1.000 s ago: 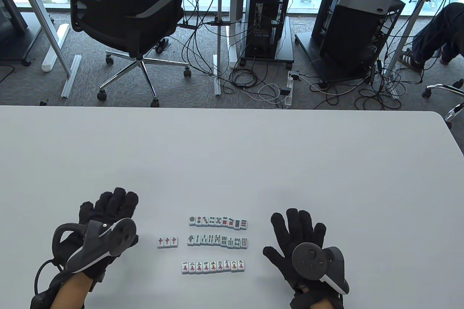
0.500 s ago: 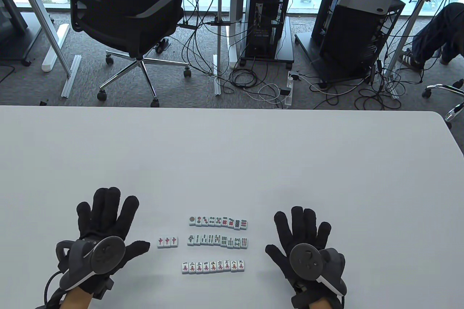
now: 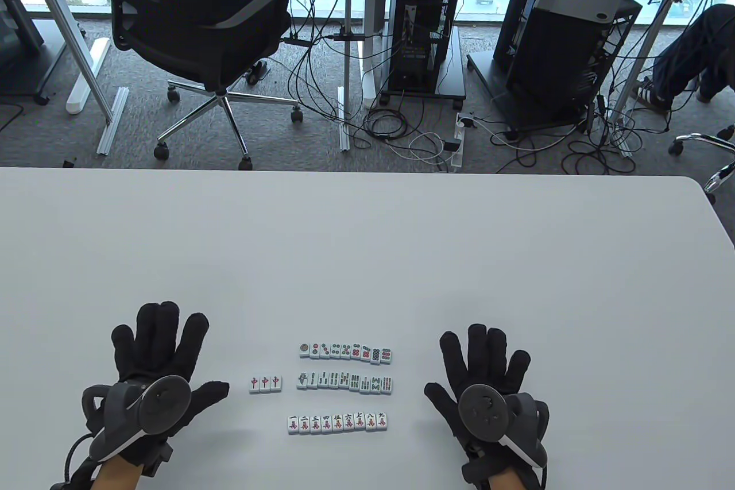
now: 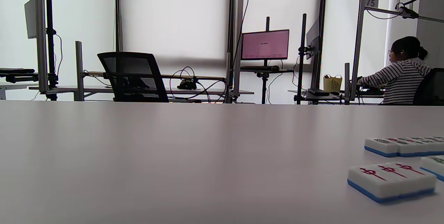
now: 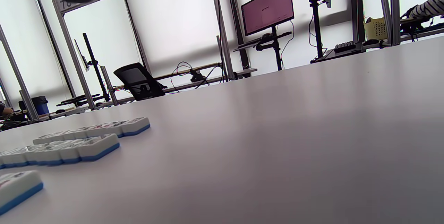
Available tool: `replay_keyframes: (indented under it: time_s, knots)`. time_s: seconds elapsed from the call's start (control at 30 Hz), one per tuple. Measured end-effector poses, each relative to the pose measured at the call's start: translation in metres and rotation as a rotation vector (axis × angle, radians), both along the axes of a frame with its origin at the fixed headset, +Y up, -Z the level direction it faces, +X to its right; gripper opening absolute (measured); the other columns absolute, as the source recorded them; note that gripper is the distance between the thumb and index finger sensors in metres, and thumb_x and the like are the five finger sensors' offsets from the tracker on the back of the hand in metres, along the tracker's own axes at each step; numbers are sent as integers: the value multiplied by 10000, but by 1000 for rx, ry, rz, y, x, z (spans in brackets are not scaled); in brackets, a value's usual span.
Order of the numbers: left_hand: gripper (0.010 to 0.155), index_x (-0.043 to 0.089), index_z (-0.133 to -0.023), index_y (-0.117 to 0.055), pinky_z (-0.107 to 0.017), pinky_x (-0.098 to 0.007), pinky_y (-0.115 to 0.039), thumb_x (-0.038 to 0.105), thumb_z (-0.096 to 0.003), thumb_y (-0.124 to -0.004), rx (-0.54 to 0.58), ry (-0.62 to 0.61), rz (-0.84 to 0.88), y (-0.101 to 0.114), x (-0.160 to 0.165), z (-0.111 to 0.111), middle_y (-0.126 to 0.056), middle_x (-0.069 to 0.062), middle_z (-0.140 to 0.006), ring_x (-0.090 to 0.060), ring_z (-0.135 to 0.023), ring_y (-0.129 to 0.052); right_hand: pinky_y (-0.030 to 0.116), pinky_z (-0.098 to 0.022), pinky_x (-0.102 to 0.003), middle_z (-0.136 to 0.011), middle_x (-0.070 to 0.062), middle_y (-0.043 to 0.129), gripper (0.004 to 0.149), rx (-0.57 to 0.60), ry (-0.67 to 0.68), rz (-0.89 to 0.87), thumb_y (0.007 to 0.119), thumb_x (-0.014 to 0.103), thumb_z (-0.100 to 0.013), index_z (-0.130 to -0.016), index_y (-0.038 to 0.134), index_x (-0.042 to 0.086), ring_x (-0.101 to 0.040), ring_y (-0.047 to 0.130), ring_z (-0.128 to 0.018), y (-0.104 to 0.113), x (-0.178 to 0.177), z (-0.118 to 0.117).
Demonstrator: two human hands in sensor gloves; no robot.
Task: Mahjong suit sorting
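Observation:
Mahjong tiles lie face up in three rows on the white table (image 3: 367, 237): a dots row (image 3: 345, 352), a bamboo row (image 3: 345, 382) and a characters row (image 3: 337, 423). Three red-character tiles (image 3: 265, 383) sit apart to their left, and show in the left wrist view (image 4: 392, 179). My left hand (image 3: 158, 352) rests flat on the table with fingers spread, left of the tiles, holding nothing. My right hand (image 3: 485, 366) rests flat with fingers spread, right of the rows, holding nothing. The right wrist view shows the row ends (image 5: 97, 146).
The table's far edge runs across the middle of the table view. Beyond it stand a black office chair (image 3: 201, 36), computer towers (image 3: 422, 13) and floor cables.
My left hand has turned from tilted to flat on the table, fingers spread, and slid slightly left. My right hand shifted slightly right and stays flat. The tiles have not moved.

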State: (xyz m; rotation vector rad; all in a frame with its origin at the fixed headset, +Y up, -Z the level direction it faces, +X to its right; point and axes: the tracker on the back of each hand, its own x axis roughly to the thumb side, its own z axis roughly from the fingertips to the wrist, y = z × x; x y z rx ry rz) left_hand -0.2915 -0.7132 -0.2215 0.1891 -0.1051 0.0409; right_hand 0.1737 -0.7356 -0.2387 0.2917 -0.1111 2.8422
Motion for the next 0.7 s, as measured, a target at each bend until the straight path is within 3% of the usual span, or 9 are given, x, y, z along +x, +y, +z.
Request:
replay_keyframes:
  time_s: [0.7]
  knots:
    - [972, 409, -1050, -64, -769, -658, -59, 809, -316, -560, -44, 6, 36, -2, -3, -3, 140, 50, -1104, -263, -1102, 117, 12, -690, -687, -1152, -73, -40, 772, -13, 3, -7, 571, 618, -525, -1091, 108, 367, -369, -98, -1009, -1, 1, -1]
